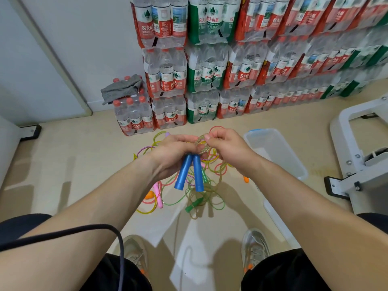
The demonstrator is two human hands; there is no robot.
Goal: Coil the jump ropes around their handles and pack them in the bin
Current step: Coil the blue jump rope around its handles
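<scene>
My left hand [174,152] grips the tops of two blue jump-rope handles [190,173], which hang side by side pointing down. Just to the right, my right hand [225,144] pinches the clear rope [200,144] that loops above those handles. Below my hands a tangle of coloured ropes [201,185] lies on the floor, with a green handle [194,204], a pink handle [158,195] and orange handles [246,179] among it. A clear plastic bin [275,150] stands on the floor to the right of my hands.
Shrink-wrapped packs of water bottles [210,66] are stacked along the back wall, a grey cloth [121,87] on one. A white metal frame [361,156] stands at the right. The bin's lid [277,223] lies by my right foot. A black cable [84,231] crosses my left arm.
</scene>
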